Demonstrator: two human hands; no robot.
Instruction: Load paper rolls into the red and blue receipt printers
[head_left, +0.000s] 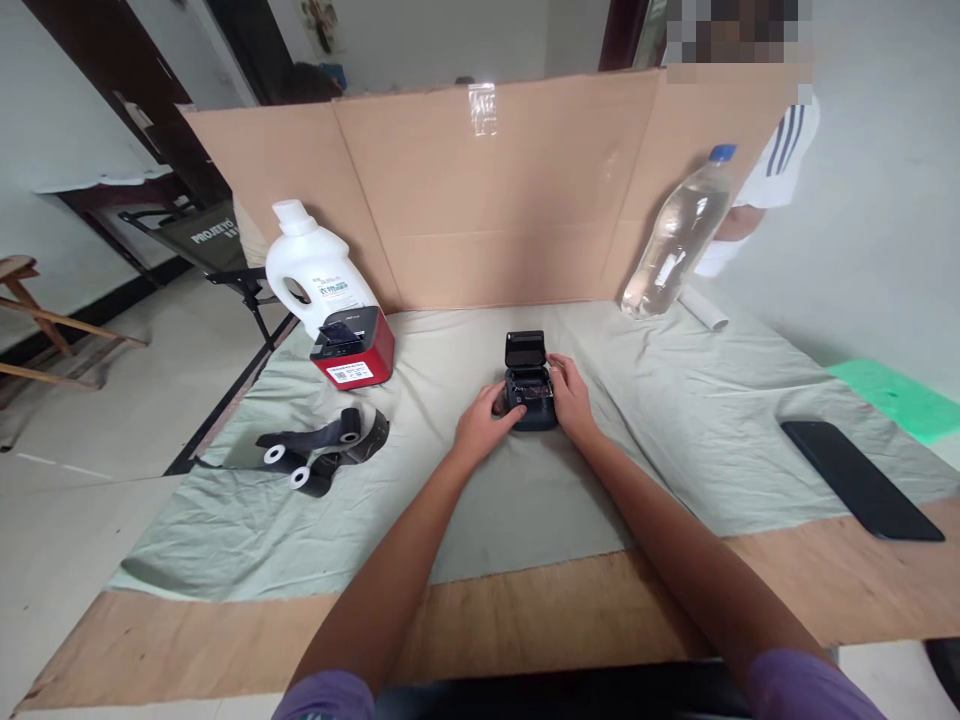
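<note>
A small black device (532,412) lies on the pale green cloth (480,520) in the middle, its lid (525,349) raised at the far side. My left hand (482,425) is wrapped round its left side, with the thumb over the near left part. Against its right side rests my right hand (571,396), fingers bent near the hinge of the lid. Something dark and shiny shows inside the open compartment, too small to make out.
Black rolls (311,482) with loose dark film lie left, below a red and black box (356,350) and a white jug (319,265). A cardboard screen (495,220) stands behind. Right are a clear bottle (679,240), a white tube (703,308), a phone (859,480) and a person's sleeve (787,150).
</note>
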